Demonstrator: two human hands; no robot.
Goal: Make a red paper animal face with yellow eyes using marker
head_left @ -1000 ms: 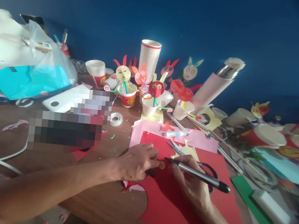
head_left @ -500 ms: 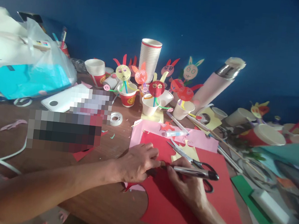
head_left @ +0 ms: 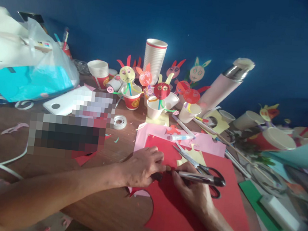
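Observation:
My left hand rests over the left edge of a red sheet of paper. Its fingers are curled and pressed together, and what lies under the fingertips is too dark and small to make out. In my right hand is a thick silver pen with a dark end, gripped as for writing, its tip close to the left fingertips. Black-handled scissors lie partly behind the right hand, blades over a cut yellow paper scrap. Pink paper sits under the red sheet.
Paper cups bearing paper faces with ears line the back, near a tall cup stack and a leaning flask. A tape roll, white phone and cable are left. A white block lies right.
The view has shifted very slightly. Both hands and the pen keep practically the same place, and nothing has been taken up or let go.

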